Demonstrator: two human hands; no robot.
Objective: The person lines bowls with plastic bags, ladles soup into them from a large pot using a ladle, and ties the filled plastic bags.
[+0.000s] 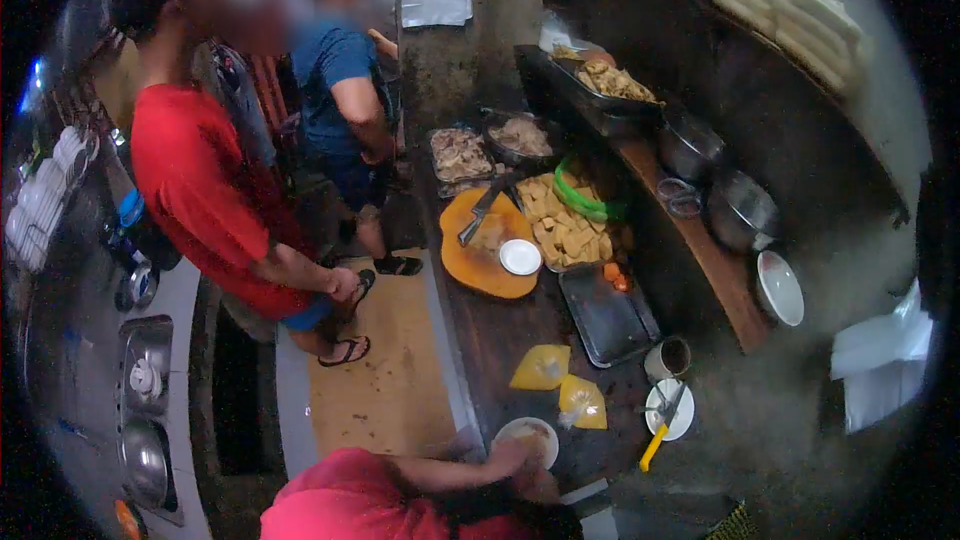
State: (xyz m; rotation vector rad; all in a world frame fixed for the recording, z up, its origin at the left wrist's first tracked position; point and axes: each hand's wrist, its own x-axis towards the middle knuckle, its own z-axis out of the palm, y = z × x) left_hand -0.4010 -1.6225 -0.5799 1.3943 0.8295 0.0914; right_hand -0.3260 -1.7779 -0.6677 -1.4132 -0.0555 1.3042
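Reaching to a white bowl (547,437) on the crowded, dark counter (500,328), both hands (514,453) have fingers whose grip I cannot tell.

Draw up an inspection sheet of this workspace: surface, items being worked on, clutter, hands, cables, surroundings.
Surface: dark table, crowded toward its far end.
Job's things: white bowl at the near end; contents mostly hidden.
Clutter: two yellow-filled bags; black tray; orange board bearing a knife and small white dish; yellow-handled knife across a white plate, handle overhanging.
Hands: left hand at the bowl; right hand close beside it; grip unclear.
Cables: nothing seen.
Surroundings: person in red and person in blue standing nearby.
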